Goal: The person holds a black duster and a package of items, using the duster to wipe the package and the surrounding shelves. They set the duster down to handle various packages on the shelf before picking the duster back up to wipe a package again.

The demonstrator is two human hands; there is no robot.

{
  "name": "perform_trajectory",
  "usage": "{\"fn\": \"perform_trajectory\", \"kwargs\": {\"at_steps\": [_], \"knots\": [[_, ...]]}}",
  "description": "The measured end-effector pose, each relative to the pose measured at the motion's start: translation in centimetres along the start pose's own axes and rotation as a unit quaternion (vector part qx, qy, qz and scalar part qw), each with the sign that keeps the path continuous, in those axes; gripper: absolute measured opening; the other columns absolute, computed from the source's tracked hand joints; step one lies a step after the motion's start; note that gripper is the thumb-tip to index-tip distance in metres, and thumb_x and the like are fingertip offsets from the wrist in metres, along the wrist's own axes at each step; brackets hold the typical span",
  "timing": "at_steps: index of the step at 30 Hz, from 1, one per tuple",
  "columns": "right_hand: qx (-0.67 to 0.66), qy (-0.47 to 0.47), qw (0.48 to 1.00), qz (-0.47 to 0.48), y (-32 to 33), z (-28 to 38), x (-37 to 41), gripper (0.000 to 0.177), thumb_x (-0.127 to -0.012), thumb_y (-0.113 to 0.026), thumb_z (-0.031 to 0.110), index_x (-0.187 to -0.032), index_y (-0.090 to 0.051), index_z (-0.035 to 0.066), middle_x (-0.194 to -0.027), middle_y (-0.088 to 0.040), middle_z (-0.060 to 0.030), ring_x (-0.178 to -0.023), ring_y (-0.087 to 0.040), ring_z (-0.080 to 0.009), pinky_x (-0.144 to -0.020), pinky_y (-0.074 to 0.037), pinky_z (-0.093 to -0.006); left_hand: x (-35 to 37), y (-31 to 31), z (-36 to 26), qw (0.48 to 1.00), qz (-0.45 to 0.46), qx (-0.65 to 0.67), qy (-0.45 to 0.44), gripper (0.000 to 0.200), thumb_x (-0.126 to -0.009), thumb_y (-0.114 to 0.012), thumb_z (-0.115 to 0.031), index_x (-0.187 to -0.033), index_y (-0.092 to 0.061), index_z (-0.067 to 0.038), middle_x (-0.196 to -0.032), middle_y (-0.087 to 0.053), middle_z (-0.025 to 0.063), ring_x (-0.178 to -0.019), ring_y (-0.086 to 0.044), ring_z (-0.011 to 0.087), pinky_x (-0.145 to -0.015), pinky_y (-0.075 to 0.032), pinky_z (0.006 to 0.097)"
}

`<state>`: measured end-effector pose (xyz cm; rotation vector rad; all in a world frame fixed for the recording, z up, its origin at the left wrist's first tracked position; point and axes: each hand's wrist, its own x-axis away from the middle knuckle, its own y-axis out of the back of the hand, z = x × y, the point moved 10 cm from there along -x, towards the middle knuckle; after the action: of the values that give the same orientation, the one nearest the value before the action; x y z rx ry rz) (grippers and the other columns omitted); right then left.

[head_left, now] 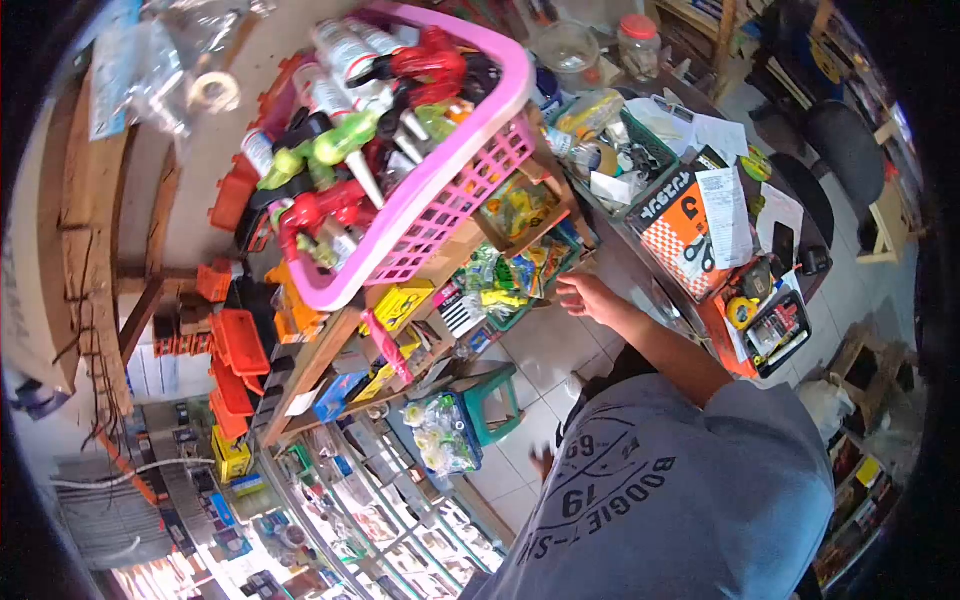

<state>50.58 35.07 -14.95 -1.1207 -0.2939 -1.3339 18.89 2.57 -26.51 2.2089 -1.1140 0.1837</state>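
Observation:
My right hand (590,300) reaches out at the middle of the view with its fingers loosely apart and nothing in them. Nearest to it is a green bin (512,316) of packaged yellow and green goods on a low shelf. Lower down, my left hand (541,463) hangs beside my grey T-shirt, partly hidden, fingers apart and seemingly holding nothing. Close to that hand stand a green plastic stool (492,408) and a blue crate (468,432) of bagged items. A pink basket (520,75) full of spray bottles and red and green trigger heads sits above, on the wooden shelf.
To the right, a desk carries a dark green basket (655,180), an orange checkered box (680,245), papers and a tray of tools (785,335). Orange bins (238,343) line the left. Glass display shelves (370,510) stand below, and the floor is white tile (512,490).

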Motion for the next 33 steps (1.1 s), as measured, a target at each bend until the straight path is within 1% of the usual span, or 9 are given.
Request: {"fn": "perform_trajectory", "kwargs": {"at_steps": [4, 7, 9, 11, 17, 22, 26, 29, 33], "knots": [[0.089, 0.077, 0.986, -0.114, -2.0, 3.5, -4.1, 0.063, -0.079, -0.067, 0.028, -0.131, -0.034, 0.022, -0.106, -0.057, -0.0075, -0.067, -0.057, -0.0188, -0.060, -0.049, -0.0407, -0.5, -0.1, -0.8, 0.998, 0.011, 0.054, 0.015, 0.053, -0.087, -0.061, -0.022, -0.129, -0.041, 0.003, -0.126, -0.046, 0.0213, -0.118, -0.045, 0.0339, -0.098, -0.037, 0.0465], [0.158, 0.052, 0.971, -0.171, -2.8, 3.8, -5.7, 0.064, -0.080, -0.070, 0.027, -0.132, -0.034, 0.019, -0.102, -0.057, -0.0072, -0.080, -0.062, -0.0228, -0.069, -0.050, -0.0441, -2.0, 0.1, -3.3, 0.996, 0.030, 0.086, 0.013, 0.052, -0.087, -0.061, -0.022, -0.129, -0.041, 0.002, -0.125, -0.047, 0.0204, -0.117, -0.046, 0.0331, -0.096, -0.039, 0.0459], [0.126, 0.038, 0.976, -0.175, -2.4, 2.3, -8.4, 0.057, -0.078, -0.072, 0.025, -0.124, -0.038, 0.022, -0.101, -0.055, -0.0069, -0.082, -0.061, -0.0245, -0.068, -0.049, -0.0431, -2.1, 1.6, -3.4, 0.994, 0.041, 0.098, 0.019, 0.051, -0.087, -0.060, -0.023, -0.128, -0.042, 0.002, -0.124, -0.048, 0.0198, -0.116, -0.047, 0.0325, -0.095, -0.040, 0.0455], [0.005, -0.043, 0.998, -0.038, -3.8, -0.5, -11.6, 0.045, -0.080, -0.070, 0.023, -0.114, -0.042, 0.021, -0.108, -0.052, -0.0069, -0.083, -0.061, -0.0254, -0.068, -0.047, -0.0424, -0.5, 2.3, -4.1, 0.991, 0.046, 0.121, 0.034, 0.051, -0.088, -0.060, -0.024, -0.128, -0.042, 0.001, -0.123, -0.049, 0.0193, -0.115, -0.048, 0.0319, -0.094, -0.040, 0.0451], [-0.058, 0.062, 0.977, -0.195, -2.9, -0.9, -8.5, 0.018, -0.084, -0.066, 0.019, -0.092, -0.050, 0.019, -0.084, -0.053, -0.0017, -0.065, -0.053, -0.0161, -0.059, -0.043, -0.0343, 0.9, 2.9, -1.6, 0.979, 0.082, 0.171, 0.069, 0.049, -0.088, -0.059, -0.025, -0.128, -0.043, 0.000, -0.121, -0.051, 0.0175, -0.112, -0.050, 0.0301, -0.091, -0.043, 0.0440], [-0.102, 0.043, 0.992, 0.064, -5.8, -2.7, -3.0, 0.022, -0.089, -0.063, 0.023, -0.075, -0.048, 0.017, -0.057, -0.045, 0.0073, -0.048, -0.047, -0.0073, -0.045, -0.034, -0.0229, 1.7, 1.2, -1.8, 0.964, 0.142, 0.205, 0.093, 0.048, -0.089, -0.058, -0.027, -0.127, -0.045, -0.001, -0.119, -0.053, 0.0161, -0.109, -0.052, 0.0287, -0.089, -0.045, 0.0430], [-0.119, -0.021, 0.977, 0.178, -5.5, -7.5, 3.3, 0.002, -0.092, -0.057, 0.018, -0.091, -0.057, 0.017, -0.070, -0.053, 0.0055, -0.064, -0.053, -0.0093, -0.060, -0.043, -0.0278, 1.7, 0.4, -3.7, 0.964, 0.184, 0.166, 0.099, 0.045, -0.092, -0.053, -0.035, -0.126, -0.049, -0.007, -0.112, -0.059, 0.0089, -0.101, -0.059, 0.0228, -0.076, -0.050, 0.0378], [-0.158, -0.122, 0.950, 0.240, -5.3, -13.4, 6.3, 0.010, -0.089, -0.056, 0.009, -0.099, -0.057, 0.012, -0.075, -0.060, -0.0008, -0.069, -0.060, -0.0175, -0.067, -0.050, -0.0342, 2.4, -2.1, -12.4, 0.887, 0.359, 0.268, 0.112, 0.063, -0.092, -0.051, -0.050, -0.138, -0.038, -0.010, -0.129, -0.050, 0.0085, -0.119, -0.048, 0.0243, -0.094, -0.041, 0.0422], [-0.015, -0.170, 0.939, 0.298, -8.1, -17.2, 11.8, 0.018, -0.091, -0.061, 0.024, -0.103, -0.057, 0.013, -0.091, -0.063, -0.0002, -0.084, -0.062, -0.0164, -0.071, -0.051, -0.0369, 3.4, -4.3, -19.9, 0.789, 0.496, 0.362, -0.012, 0.063, -0.090, -0.053, -0.049, -0.136, -0.039, -0.008, -0.133, -0.049, 0.0076, -0.122, -0.048, 0.0258, -0.100, -0.039, 0.0449]]}}
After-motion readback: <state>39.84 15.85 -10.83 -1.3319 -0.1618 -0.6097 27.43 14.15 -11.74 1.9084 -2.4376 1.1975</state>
